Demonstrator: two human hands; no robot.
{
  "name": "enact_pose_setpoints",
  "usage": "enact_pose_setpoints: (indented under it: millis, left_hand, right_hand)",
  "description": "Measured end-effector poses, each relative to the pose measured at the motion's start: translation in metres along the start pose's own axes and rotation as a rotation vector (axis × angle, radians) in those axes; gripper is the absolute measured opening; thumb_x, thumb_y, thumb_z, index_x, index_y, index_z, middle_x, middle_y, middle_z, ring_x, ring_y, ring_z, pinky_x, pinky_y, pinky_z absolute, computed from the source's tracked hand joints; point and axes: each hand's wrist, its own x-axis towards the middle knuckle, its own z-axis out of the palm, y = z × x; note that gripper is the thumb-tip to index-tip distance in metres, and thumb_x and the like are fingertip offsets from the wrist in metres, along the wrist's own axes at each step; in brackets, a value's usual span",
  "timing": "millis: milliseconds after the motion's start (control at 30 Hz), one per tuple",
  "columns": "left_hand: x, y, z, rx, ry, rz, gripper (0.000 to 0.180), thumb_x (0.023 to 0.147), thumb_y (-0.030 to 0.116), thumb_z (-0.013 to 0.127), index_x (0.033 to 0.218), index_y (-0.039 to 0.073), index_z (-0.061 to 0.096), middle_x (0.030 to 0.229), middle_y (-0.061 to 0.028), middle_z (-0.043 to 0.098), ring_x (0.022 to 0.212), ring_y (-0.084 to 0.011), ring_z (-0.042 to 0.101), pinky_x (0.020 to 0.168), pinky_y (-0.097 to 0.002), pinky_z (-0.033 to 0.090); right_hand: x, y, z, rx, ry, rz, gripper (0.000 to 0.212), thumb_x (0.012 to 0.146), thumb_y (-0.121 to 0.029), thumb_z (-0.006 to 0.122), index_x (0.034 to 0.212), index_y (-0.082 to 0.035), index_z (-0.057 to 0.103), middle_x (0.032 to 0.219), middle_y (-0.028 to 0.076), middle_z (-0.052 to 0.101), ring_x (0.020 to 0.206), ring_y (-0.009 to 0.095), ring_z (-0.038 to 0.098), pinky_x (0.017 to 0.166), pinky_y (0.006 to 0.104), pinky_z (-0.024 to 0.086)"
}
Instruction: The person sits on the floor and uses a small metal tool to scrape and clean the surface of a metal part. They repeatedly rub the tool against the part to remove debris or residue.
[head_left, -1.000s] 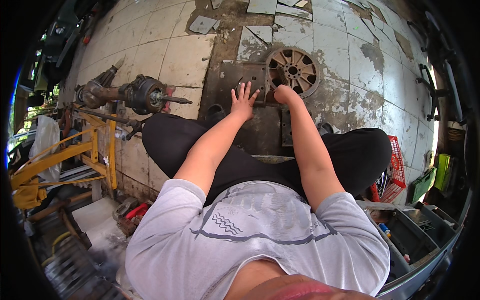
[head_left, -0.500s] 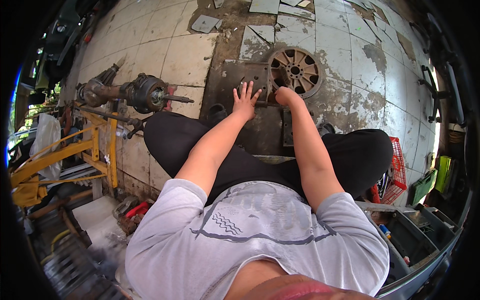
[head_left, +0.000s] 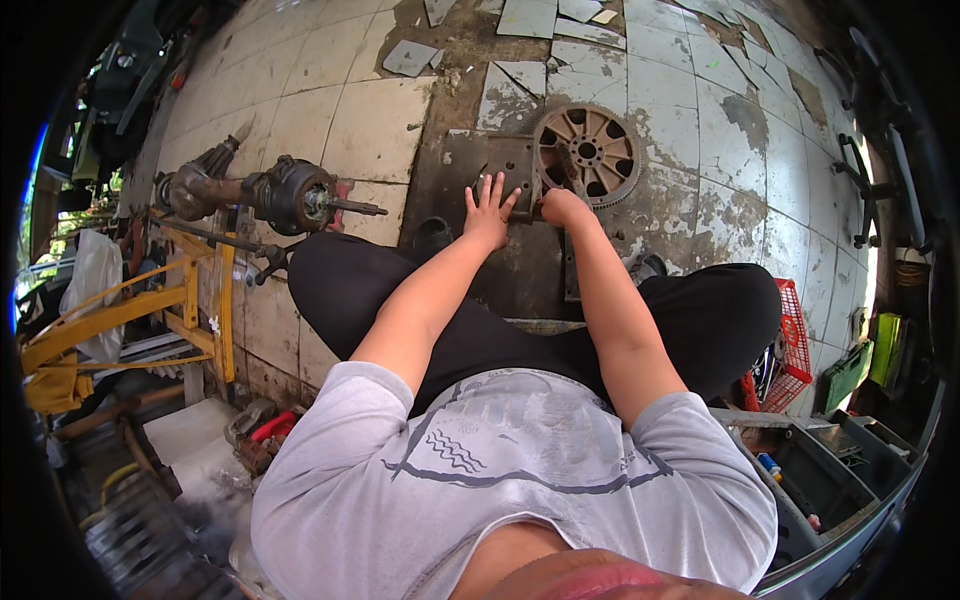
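Observation:
My left hand (head_left: pixel 487 215) lies with fingers spread on a dark, worn metal plate with bolt holes (head_left: pixel 508 160), down on the floor in front of me. To its right, at the plate's right edge, my right hand (head_left: pixel 563 207) is closed in a fist. What it grips is mostly hidden by the fist; a narrow brownish shape shows just beyond it. Past that fist lies a rusty spoked flywheel with a toothed rim (head_left: pixel 610 135), flat beside the plate.
A rusty axle housing (head_left: pixel 240 190) with a protruding shaft stands at left, near a yellow metal frame (head_left: pixel 120 320). A red plastic basket (head_left: pixel 793 345) sits by my right knee, and a grey compartment tray (head_left: pixel 820 470) behind it. Broken tiles (head_left: pixel 410 57) lie at the far side.
My right fist has shifted left and slightly nearer along the plate's edge. My left hand stays spread in the same place on the plate. The view has tilted slightly.

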Motion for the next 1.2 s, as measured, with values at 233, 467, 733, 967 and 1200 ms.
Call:
enact_pose_setpoints:
  millis: [233,467,733,967,1200]
  left_hand:
    - [-0.005,0.0,-0.004,0.006,-0.062,-0.015,0.121,0.082,0.045,0.083,0.171,0.031,0.002,0.176,-0.0145,-0.02,0.162,-0.0389,-0.013,0.124,-0.0691,0.007]
    - [-0.005,-0.003,0.004,0.026,-0.038,-0.018,0.122,0.082,0.046,0.083,0.171,0.031,0.002,0.176,-0.015,-0.019,0.162,-0.0399,-0.014,0.124,-0.0693,0.007]
    - [-0.007,-0.004,0.004,0.025,-0.033,-0.01,0.121,0.082,0.047,0.082,0.171,0.031,0.001,0.176,-0.0152,-0.018,0.162,-0.0398,-0.013,0.124,-0.0694,0.007]
    - [-0.01,-0.005,-0.013,-0.007,-0.099,-0.004,0.107,0.092,0.041,0.073,0.171,0.032,0.002,0.176,-0.0139,-0.019,0.162,-0.0396,-0.015,0.124,-0.0688,0.005]
    - [-0.004,0.0,-0.01,0.009,-0.056,-0.001,0.117,0.085,0.046,0.08,0.171,0.03,0.001,0.176,-0.0145,-0.018,0.162,-0.0399,-0.013,0.125,-0.0684,0.007]
  right_hand:
    - [-0.01,-0.013,-0.022,-0.056,-0.056,0.018,0.037,0.09,-0.009,0.06,0.123,-0.007,0.076,0.127,0.02,0.072,0.118,0.039,0.069,0.097,0.0499,0.057]
    - [-0.005,-0.012,-0.021,0.0,-0.059,0.041,0.036,0.091,-0.01,0.058,0.122,-0.006,0.076,0.128,0.019,0.072,0.119,0.038,0.069,0.1,0.0496,0.056]
    - [-0.009,-0.016,-0.012,0.0,-0.037,0.092,0.037,0.092,-0.012,0.058,0.123,-0.004,0.075,0.133,0.019,0.07,0.123,0.037,0.068,0.101,0.049,0.056]
    - [-0.03,-0.028,-0.012,0.053,0.01,0.091,0.035,0.093,-0.012,0.058,0.123,-0.006,0.076,0.132,0.018,0.071,0.121,0.038,0.068,0.1,0.0502,0.056]
    - [-0.024,-0.021,-0.028,0.021,-0.021,0.088,0.036,0.093,-0.011,0.059,0.124,-0.005,0.075,0.131,0.019,0.071,0.12,0.038,0.069,0.097,0.0489,0.057]
